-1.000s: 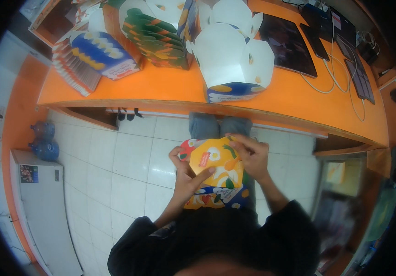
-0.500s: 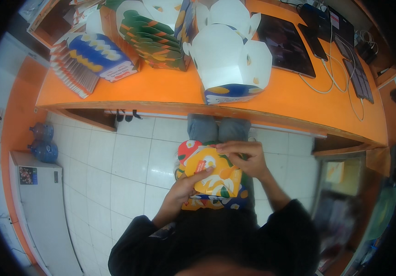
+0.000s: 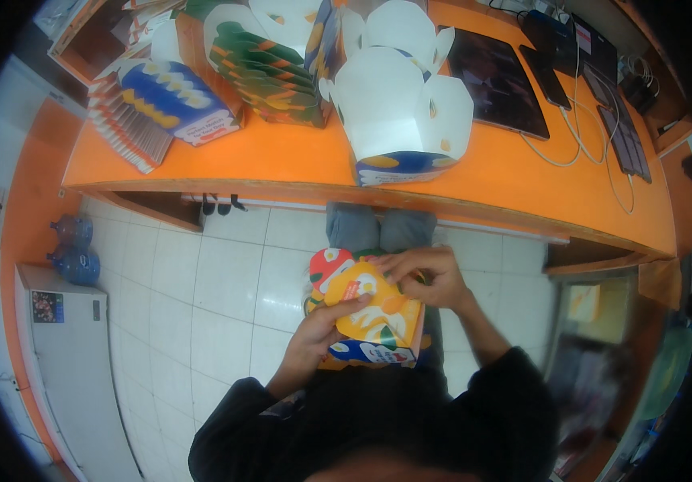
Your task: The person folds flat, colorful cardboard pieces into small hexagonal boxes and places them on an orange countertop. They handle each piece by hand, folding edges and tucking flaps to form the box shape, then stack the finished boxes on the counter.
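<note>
A paper food box [image 3: 386, 320], printed yellow, blue and red with egg pictures, rests over my lap. My left hand [image 3: 314, 333] grips its left side, with the thumb lying across the yellow panel. At the far right edge of that panel, my right hand [image 3: 436, 277] has its fingers curled and pressed together on the carton's edge. Exactly what the right fingertips pinch is hidden. Beyond the yellow panel, a rounded red flap [image 3: 328, 265] with an egg print sticks out to the far left.
An orange desk [image 3: 281, 165] spans the far side. On it stand open white-lined boxes [image 3: 386, 96], nested green cartons [image 3: 269, 76], stacked flat blue cartons [image 3: 177, 96], a tablet [image 3: 494, 80] and cabled phones [image 3: 545, 76]. A white cabinet [image 3: 73, 361] and blue water jugs [image 3: 77, 253] are at left.
The box has tilted and opened out, so its blue and red near wall shows more. My right fingers have curled in at the far edge. The left hand keeps its grip.
</note>
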Tool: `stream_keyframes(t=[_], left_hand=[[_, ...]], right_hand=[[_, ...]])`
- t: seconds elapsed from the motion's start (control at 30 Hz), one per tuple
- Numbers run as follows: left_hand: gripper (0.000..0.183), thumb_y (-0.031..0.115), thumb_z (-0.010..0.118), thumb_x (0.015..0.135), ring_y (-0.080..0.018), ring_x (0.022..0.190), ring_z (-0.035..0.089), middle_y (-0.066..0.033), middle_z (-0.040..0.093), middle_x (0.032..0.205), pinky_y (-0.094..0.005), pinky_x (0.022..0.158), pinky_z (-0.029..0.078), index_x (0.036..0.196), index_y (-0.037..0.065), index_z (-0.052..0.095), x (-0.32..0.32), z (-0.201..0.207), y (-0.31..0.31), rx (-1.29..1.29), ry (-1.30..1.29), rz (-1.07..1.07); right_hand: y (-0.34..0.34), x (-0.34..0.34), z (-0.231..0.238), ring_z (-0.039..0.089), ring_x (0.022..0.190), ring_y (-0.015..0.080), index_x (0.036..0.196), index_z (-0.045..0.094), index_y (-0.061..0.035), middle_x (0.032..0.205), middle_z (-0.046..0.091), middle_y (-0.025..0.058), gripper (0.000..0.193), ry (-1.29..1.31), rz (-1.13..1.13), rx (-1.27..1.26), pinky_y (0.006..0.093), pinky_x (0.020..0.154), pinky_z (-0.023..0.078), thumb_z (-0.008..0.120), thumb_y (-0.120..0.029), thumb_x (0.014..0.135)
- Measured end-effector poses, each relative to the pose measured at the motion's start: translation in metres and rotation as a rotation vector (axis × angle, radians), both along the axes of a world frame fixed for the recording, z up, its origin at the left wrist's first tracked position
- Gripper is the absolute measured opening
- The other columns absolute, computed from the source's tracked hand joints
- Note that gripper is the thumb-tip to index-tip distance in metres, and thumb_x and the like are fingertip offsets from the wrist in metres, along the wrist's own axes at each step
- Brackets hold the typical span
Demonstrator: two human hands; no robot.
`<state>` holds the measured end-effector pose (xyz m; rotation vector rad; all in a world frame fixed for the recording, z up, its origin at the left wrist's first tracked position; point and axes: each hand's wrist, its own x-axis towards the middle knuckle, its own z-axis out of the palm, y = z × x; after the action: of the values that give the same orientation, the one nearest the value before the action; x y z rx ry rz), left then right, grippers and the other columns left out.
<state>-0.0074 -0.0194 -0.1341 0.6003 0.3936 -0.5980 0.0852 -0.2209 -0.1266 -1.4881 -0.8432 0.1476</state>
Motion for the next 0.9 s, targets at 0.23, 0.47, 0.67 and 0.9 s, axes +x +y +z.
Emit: stream_keyframes(t=[0.23, 0.47, 0.67, 0.9], left_hand=[[0.044, 0.01, 0.06, 0.09, -0.0241, 0.109, 0.06, -0.0143, 0.057, 0.117, -0.0359, 0.091, 0.052, 0.128, 0.001, 0.041, 0.001, -0.004, -0.006, 0.019, -0.032, 0.009], [0.041, 0.01, 0.062, 0.09, -0.0195, 0.104, 0.061, -0.0112, 0.059, 0.114, -0.0311, 0.084, 0.052, 0.126, 0.001, 0.044, -0.01, -0.003, -0.025, 0.406, -0.14, 0.026], [0.04, 0.018, 0.066, 0.088, -0.0212, 0.102, 0.062, -0.0103, 0.062, 0.109, -0.0314, 0.086, 0.05, 0.121, 0.003, 0.049, -0.007, -0.002, -0.022, 0.498, -0.216, 0.037], [0.04, 0.01, 0.064, 0.088, -0.0228, 0.11, 0.058, -0.0111, 0.058, 0.115, -0.0349, 0.09, 0.05, 0.124, 0.003, 0.047, 0.001, 0.0, -0.016, 0.197, -0.103, 0.137]], right_hand=[[-0.008, -0.004, 0.007, 0.065, 0.102, 0.0242, 0.087, 0.061, -0.0013, 0.109, 0.067, 0.0131, 0.011, 0.142, 0.053, -0.265, 0.0312, 0.084, 0.052, 0.067, -0.009, 0.083], [0.001, -0.009, -0.009, 0.061, 0.107, 0.0203, 0.104, 0.056, -0.0023, 0.114, 0.063, 0.0129, 0.024, 0.288, -0.02, -0.243, 0.03, 0.09, 0.049, 0.067, -0.012, 0.085], [0.002, -0.01, -0.01, 0.056, 0.114, 0.0218, 0.11, 0.054, -0.0043, 0.118, 0.06, 0.013, 0.025, 0.416, -0.024, -0.154, 0.0328, 0.095, 0.048, 0.063, -0.005, 0.087], [0.002, -0.01, -0.012, 0.057, 0.114, 0.0219, 0.108, 0.056, -0.0021, 0.116, 0.061, 0.0146, 0.023, 0.422, -0.012, -0.013, 0.0336, 0.097, 0.047, 0.063, 0.0, 0.086]])
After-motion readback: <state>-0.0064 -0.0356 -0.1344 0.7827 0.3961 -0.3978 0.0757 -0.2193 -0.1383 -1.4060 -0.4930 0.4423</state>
